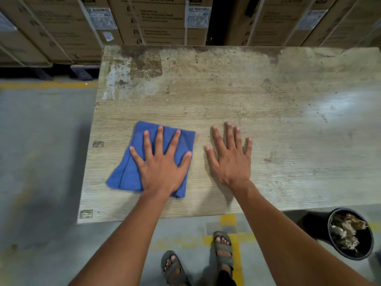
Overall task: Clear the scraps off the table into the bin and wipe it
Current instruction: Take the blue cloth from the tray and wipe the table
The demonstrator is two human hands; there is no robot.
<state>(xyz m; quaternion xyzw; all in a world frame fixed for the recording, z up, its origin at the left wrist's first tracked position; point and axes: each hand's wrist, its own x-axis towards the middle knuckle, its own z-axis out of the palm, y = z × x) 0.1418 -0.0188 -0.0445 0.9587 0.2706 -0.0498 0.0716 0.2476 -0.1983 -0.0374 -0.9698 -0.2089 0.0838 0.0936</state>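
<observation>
A folded blue cloth (pixel 132 170) lies on the worn wooden table (pixel 237 96) near its front left. My left hand (pixel 161 164) presses flat on the cloth with its fingers spread. My right hand (pixel 232 157) rests flat on the bare tabletop just right of the cloth, fingers apart, holding nothing. A black bin (pixel 350 254) stands on the floor below the table's front edge at the right, with brown and white paper scraps (pixel 346 232) inside it. No scraps show on the tabletop.
Stacked cardboard boxes (pixel 158 19) line the far side behind the table. Grey concrete floor (pixel 41 151) with yellow line markings lies to the left and in front. My sandalled feet (pixel 222 250) stand by the table's front edge.
</observation>
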